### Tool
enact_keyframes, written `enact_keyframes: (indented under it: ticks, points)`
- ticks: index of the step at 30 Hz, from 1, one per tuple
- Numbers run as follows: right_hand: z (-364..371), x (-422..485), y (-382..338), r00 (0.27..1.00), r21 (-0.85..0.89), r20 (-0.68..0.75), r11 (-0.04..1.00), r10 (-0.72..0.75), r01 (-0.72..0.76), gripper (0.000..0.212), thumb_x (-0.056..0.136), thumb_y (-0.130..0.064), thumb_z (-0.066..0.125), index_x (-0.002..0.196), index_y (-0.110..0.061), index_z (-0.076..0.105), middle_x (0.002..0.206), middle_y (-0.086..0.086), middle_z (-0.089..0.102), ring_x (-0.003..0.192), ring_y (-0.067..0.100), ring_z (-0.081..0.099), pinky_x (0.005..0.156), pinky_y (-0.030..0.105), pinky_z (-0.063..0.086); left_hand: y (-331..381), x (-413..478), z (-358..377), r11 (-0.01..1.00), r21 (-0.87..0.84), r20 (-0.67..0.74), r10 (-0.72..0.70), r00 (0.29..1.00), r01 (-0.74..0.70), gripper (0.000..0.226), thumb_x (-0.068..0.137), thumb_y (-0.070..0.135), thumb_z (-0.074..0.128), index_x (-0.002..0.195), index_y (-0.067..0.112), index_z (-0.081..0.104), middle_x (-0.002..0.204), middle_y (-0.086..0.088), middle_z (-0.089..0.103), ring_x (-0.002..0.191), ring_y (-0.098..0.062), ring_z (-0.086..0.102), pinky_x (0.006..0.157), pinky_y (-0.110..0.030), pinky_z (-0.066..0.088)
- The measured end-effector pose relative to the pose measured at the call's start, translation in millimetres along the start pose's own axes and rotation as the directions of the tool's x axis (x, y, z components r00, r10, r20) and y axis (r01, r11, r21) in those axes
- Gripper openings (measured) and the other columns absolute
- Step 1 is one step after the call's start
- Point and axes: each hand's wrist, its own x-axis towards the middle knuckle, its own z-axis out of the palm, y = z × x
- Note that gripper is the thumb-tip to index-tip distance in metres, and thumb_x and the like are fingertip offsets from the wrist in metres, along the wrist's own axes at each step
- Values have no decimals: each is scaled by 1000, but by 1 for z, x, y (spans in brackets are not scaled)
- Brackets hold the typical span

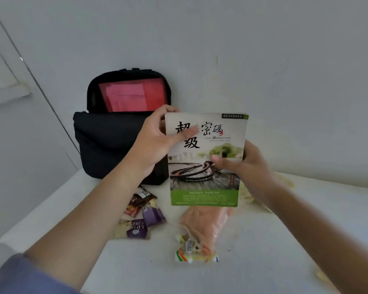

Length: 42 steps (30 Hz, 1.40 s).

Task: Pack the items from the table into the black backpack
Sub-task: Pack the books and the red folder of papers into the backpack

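A book [206, 172] with a white and green cover and black Chinese characters is held upright above the table. My left hand [157, 139] grips its upper left edge, thumb across the cover. My right hand [242, 164] holds its right edge, thumb on the front. The black backpack [111, 145] stands open against the wall behind my left hand, with a red folder [136, 94] inside. Several snack packets [142, 215] lie on the white table [285, 240] under my left forearm. An orange bag with a labelled packet [202, 230] lies below the book.
Pale yellowish items [285, 183] lie on the table behind my right hand, partly hidden. Another pale object [325, 274] sits at the right front. A grey wall rises right behind the table, and the table's left edge drops off beside the backpack.
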Motion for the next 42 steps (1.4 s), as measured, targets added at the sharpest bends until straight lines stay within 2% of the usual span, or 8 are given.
enact_keyframes:
  ticks: [5, 11, 18, 21, 24, 29, 37, 42]
  points:
    - [78, 28, 14, 984, 19, -173, 999, -40, 44, 40, 75, -13, 83, 110, -24, 65, 103, -5, 77, 98, 17, 73, 91, 47, 58, -12, 35, -93, 981, -27, 147, -187, 971, 193, 44, 101, 46, 52, 120, 11, 69, 114, -9, 76, 105, -24, 72, 98, -43, 55]
    - [141, 63, 19, 953, -14, -288, 996, -91, 91, 43, 81, -10, 80, 116, -27, 64, 106, -10, 76, 100, 11, 72, 93, 46, 57, -51, 91, -201, 898, 424, -133, -65, 989, 116, 22, 105, 17, 53, 101, 21, 74, 105, 3, 74, 106, -12, 67, 98, -34, 50]
    - [178, 123, -3, 899, 149, -427, 972, -100, 180, 44, 83, -12, 80, 121, -23, 60, 113, -6, 74, 107, 19, 70, 96, 50, 55, -110, 174, -234, 580, 812, 51, 45, 998, -67, 20, 99, 11, 54, 107, 16, 72, 114, -2, 70, 104, -20, 63, 93, -34, 49]
    - [188, 150, -10, 875, 175, -469, 958, -122, 228, 44, 84, -12, 79, 121, -24, 60, 113, -6, 74, 106, 19, 71, 93, 52, 56, -123, 208, -237, 494, 862, 167, -68, 984, -112, 26, 93, 23, 63, 117, 18, 71, 120, -3, 72, 113, -26, 66, 97, -40, 53]
    - [190, 172, -19, 852, 100, -482, 953, -206, 287, 44, 85, -11, 79, 122, -24, 59, 114, -7, 74, 107, 16, 70, 94, 48, 56, -132, 234, -237, 450, 880, 284, -245, 927, -150, 67, 79, 48, 77, 141, 33, 55, 146, 5, 56, 137, -24, 50, 112, -43, 43]
    - [187, 195, -28, 801, -50, -500, 934, -330, 353, 41, 84, -5, 77, 113, -30, 61, 105, -11, 75, 97, 6, 72, 76, 21, 59, -141, 230, -214, 86, 959, 282, -380, 881, -269, 88, 81, 49, 72, 155, 34, 27, 159, -3, 32, 148, -31, 22, 114, -62, 20]
    - [199, 229, -28, 801, -133, -395, 891, -449, 434, 45, 84, 1, 76, 111, -31, 60, 104, -12, 75, 97, 3, 71, 76, 17, 56, -150, 177, -215, 365, 868, 337, 67, 939, -338, 41, 74, 42, 72, 104, 32, 47, 102, 9, 58, 102, -17, 53, 91, -39, 30]
    - [214, 253, -28, 876, -350, -160, 856, -454, 380, 40, 81, -9, 81, 116, -16, 62, 105, -7, 74, 97, 4, 70, 81, 22, 57, -140, 162, -236, 479, 812, 361, 37, 932, -333, 29, 88, 58, 67, 106, 40, 54, 111, 18, 58, 109, -8, 48, 95, -40, 27]
